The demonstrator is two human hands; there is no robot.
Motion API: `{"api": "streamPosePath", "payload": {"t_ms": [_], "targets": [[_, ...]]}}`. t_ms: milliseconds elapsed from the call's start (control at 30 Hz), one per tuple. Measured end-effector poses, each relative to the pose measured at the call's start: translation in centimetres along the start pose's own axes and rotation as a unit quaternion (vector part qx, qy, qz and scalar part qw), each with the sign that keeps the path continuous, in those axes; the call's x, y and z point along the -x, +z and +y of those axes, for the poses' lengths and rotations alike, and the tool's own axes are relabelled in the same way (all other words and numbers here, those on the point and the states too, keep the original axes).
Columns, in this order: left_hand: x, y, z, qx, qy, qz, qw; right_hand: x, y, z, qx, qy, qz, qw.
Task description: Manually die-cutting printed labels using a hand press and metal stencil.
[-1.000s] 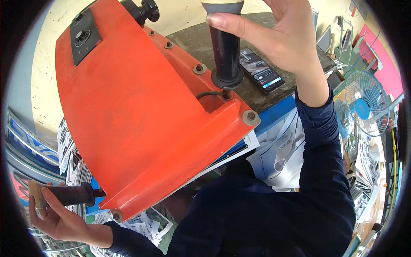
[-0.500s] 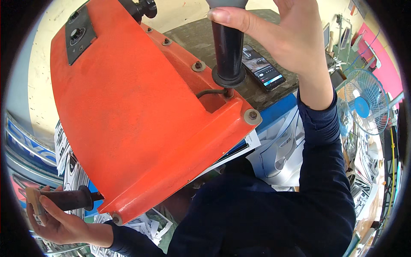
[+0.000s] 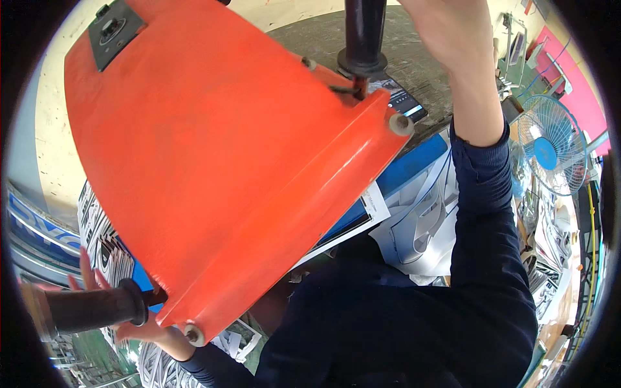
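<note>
A large orange-red metal machine head [image 3: 207,149] fills the left and middle of the view. Black handles stick out from it, one at the far right corner [image 3: 364,39] and another at the near left [image 3: 97,309]. Behind the left handle, my left hand [image 3: 145,331] has its fingers stretched apart and upward; the handle covers part of it. My right hand [image 3: 446,29] is beside the far handle, its fingers cut off by the upper edge. Under the machine head lie a blue surface [image 3: 414,168] and a white printed sheet [image 3: 380,205].
A phone [image 3: 411,107] rests on the dark tabletop [image 3: 420,42] behind the far handle. White paper offcuts [image 3: 417,236] hang beside the blue surface. Printed sheets are stacked at left [image 3: 94,216]. A blue fan [image 3: 546,152] stands at right, near more heaped paper [image 3: 550,258].
The machine head has shifted and tilted, its near corners now larger in view. My left fingers have come off the handle's end and spread behind it. My right hand has moved upward, partly out of view.
</note>
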State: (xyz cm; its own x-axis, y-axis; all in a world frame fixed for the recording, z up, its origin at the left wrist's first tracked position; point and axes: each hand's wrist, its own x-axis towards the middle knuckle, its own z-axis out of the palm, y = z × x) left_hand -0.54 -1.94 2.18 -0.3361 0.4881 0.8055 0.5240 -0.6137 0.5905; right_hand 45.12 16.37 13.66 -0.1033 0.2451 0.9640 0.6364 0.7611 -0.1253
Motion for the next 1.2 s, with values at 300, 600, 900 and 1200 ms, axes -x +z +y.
{"api": "streamPosePath", "payload": {"t_ms": [300, 600, 900, 1200], "targets": [[3.3, 0.1, -2.4, -0.208, 0.038, -0.260, 0.942, 0.1, -0.6, 6.8, 0.152, 0.017, 0.082, 0.985], [3.2, 2.3, -1.6, -0.202, -0.017, -0.276, 0.939, 2.4, 1.3, -5.3, -0.323, 0.195, -0.023, 0.926], [3.0, 2.0, -0.7, -0.182, -0.083, -0.272, 0.941, 2.2, 1.5, -0.7, -0.452, 0.329, -0.034, 0.828], [3.0, 1.7, -1.2, -0.029, -0.166, -0.260, 0.951, 0.9, 3.8, 11.2, -0.245, 0.407, 0.080, 0.876]]}}
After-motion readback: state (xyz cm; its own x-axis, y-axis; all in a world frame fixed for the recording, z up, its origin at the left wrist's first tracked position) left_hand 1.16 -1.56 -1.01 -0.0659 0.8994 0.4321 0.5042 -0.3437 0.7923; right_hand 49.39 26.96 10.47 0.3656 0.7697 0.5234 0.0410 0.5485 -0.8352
